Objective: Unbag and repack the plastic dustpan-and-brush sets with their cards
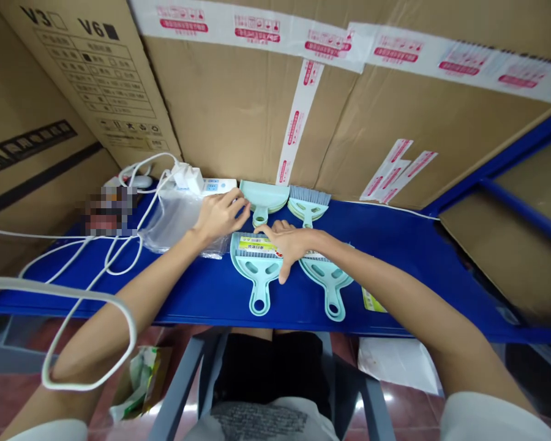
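My right hand lies over a light-green dustpan with a brush set in it, its thumb spread away from the fingers. Under that hand a yellow label card crosses the bristles; whether the fingers press on it is hidden. My left hand hovers by the plastic bags and the left edge of a stacked dustpan, fingers loosely curled and apart, with nothing visible in them. Right of the near dustpan lies a second dustpan-and-brush set, partly covered by my right wrist. Behind stand small brushes in a stack.
Clear plastic bags lie left of my left hand, near a white power strip with plugs. White cables loop across the left side. Another yellow card lies under my right forearm. Cardboard walls the back of the blue table.
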Tool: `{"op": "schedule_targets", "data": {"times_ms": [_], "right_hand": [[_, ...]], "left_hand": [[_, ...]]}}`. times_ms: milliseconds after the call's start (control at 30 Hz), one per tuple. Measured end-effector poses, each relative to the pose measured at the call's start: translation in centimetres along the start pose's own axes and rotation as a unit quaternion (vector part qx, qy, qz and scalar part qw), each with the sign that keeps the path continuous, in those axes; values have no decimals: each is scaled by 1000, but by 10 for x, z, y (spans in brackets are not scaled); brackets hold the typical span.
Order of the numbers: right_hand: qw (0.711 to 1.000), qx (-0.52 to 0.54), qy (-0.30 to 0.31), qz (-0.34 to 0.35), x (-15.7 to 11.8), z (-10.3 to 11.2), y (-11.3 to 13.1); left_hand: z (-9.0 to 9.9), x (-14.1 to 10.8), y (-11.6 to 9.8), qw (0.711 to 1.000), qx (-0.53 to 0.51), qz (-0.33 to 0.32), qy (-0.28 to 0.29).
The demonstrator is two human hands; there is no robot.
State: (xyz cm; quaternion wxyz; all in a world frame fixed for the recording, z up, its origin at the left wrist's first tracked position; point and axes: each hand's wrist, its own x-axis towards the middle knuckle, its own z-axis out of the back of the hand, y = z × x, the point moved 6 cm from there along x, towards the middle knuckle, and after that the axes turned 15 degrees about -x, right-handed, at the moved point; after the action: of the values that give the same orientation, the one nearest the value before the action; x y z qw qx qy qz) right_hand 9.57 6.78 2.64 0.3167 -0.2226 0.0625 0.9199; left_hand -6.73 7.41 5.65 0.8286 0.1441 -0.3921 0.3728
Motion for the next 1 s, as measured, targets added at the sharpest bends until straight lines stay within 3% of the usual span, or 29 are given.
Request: {"op": "schedule_targets", "data": {"times_ms": [167,300,400,533,700,833,1000], "right_hand": [[999,15,-38,21,-14,2,6],[978,-35,-190,76,-52,4,40],[959,-73,-243,129,-86,-15,81],[958,-106,-251,88,-104,-47,117],[955,-94,-281,-1,-93,-64,123],[946,-110,-305,8,-88,-72,123],[916,-79,-394,19,-111,-72,125]], "left_hand": [[-3,0,0,1000,-5,0,0],[0,0,-1,1000,8,-11,-17],[-2,-1,-2,1000,16,-18,-18],[-5,-1,-4,1000,-1,-11,-10],[-5,0,-7,999,-27,-1,-20],[-4,0,-9,999,-29,-12,-31],[-1,1,-5,994,-93,17,-60]]}}
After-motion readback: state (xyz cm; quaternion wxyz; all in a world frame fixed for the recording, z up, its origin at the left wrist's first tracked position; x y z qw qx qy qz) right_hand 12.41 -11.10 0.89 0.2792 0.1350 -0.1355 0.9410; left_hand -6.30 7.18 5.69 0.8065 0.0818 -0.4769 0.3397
